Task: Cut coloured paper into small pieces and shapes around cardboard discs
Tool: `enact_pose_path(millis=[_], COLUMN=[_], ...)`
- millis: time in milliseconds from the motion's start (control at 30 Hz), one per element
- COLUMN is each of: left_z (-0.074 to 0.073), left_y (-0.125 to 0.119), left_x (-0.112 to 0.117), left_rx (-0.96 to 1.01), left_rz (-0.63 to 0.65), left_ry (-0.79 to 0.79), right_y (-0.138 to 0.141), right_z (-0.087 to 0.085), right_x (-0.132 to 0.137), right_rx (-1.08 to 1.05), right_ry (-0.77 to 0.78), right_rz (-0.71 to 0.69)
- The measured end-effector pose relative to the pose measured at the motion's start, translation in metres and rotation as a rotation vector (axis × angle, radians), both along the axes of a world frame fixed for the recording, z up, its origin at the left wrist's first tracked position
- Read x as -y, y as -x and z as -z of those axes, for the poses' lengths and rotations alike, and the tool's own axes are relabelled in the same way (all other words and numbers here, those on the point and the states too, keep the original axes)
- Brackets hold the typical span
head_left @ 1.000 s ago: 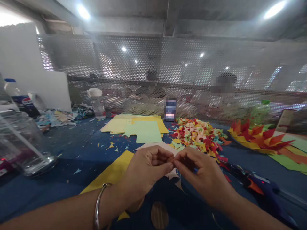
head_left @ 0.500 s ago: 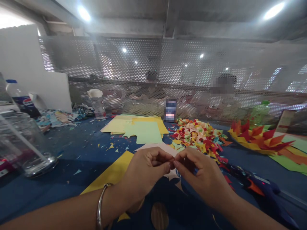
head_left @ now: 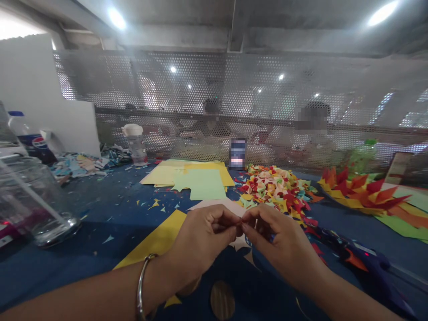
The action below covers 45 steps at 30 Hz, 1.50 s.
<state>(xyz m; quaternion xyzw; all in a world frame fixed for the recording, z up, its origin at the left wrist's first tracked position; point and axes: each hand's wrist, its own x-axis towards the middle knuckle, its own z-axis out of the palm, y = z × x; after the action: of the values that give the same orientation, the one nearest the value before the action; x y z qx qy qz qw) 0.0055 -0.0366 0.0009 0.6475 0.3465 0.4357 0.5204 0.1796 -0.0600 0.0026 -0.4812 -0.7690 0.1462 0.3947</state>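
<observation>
My left hand (head_left: 209,236) and my right hand (head_left: 279,243) meet at the fingertips over the middle of the blue table. Both are pinched closed, thumb against forefinger. Whatever sits between the tips is too small and too covered to make out. Something blue shows among the right fingers. Beneath the hands lies a pale pink paper sheet (head_left: 217,203) with cut edges, and a yellow sheet (head_left: 154,236) extends under my left forearm. Just beyond my right hand is a heap of small folded paper pieces (head_left: 272,185) in red, yellow, pink and green.
Coloured paper sheets (head_left: 207,183) are stacked ahead, near an upright phone (head_left: 237,154). A glass jar (head_left: 30,200) stands left, a dark blue glue gun (head_left: 364,256) lies right. Pointed red-yellow paper shapes (head_left: 361,191) sit far right. People are behind a perforated screen (head_left: 160,98).
Almost nothing differs. Both hands hold the same pinch, with only a very slight shift of the fingers.
</observation>
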Motion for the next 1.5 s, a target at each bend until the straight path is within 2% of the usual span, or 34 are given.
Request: enact_pose_path(millis=[200, 367, 467, 600, 967, 1200, 1300, 1400, 1500], left_z=[0.002, 0.004, 0.005, 0.004, 0.002, 0.0, -0.01, -0.021, -0.028], left_y=[0.0, 0.002, 0.004, 0.004, 0.009, 0.014, 0.022, 0.034, 0.043], left_x=[-0.001, -0.004, -0.006, -0.004, -0.006, -0.009, -0.013, -0.018, -0.021], left_rx=[-0.037, -0.051, -0.134, -0.267, -0.197, -0.274, -0.395, -0.618, -0.816], left_rz=[-0.003, 0.031, 0.087, 0.089, 0.179, 0.263, 0.294, 0.208, 0.264], left_ry=[-0.075, -0.07, -0.042, -0.066, -0.054, -0.1, -0.13, -0.306, -0.395], right_y=[0.0, -0.001, -0.001, -0.001, -0.002, -0.002, -0.003, -0.005, -0.006], right_z=[-0.001, 0.001, 0.001, 0.0, -0.002, -0.001, -0.001, -0.003, -0.004], right_x=[0.0, 0.0, -0.001, -0.001, -0.001, 0.0, 0.0, 0.001, 0.001], right_rx=[0.01, -0.018, -0.049, -0.078, -0.13, -0.145, -0.149, -0.148, -0.141], right_ry=[0.035, 0.086, 0.136, 0.172, 0.222, 0.259, 0.239, 0.206, 0.191], right_rz=[-0.027, -0.041, -0.039, -0.061, -0.149, -0.163, -0.152, -0.114, -0.063])
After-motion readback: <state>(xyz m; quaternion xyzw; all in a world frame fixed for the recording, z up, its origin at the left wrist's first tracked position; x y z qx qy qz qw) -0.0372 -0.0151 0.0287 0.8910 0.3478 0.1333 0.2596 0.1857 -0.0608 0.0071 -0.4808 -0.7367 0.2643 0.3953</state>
